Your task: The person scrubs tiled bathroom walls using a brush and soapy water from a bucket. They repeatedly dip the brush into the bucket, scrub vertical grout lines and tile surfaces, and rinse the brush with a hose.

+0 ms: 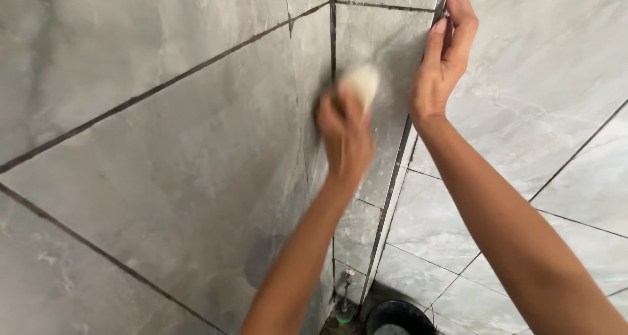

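My left hand (345, 135) grips a pale, whitish sponge (362, 82) and presses it against a narrow grey stone-look wall tile (386, 40) near an inner corner. The hand is blurred. My right hand (443, 57) rests flat on the wall just to the right, its fingers stretched up along the dark grout line at the tile's right edge. It holds nothing.
Large grey tiles with dark grout lines cover the wall on the left (163, 145) and the right (536, 99). Far below, a black bucket (399, 317) stands at the foot of the corner, beside a small tap with a green fitting (345, 302).
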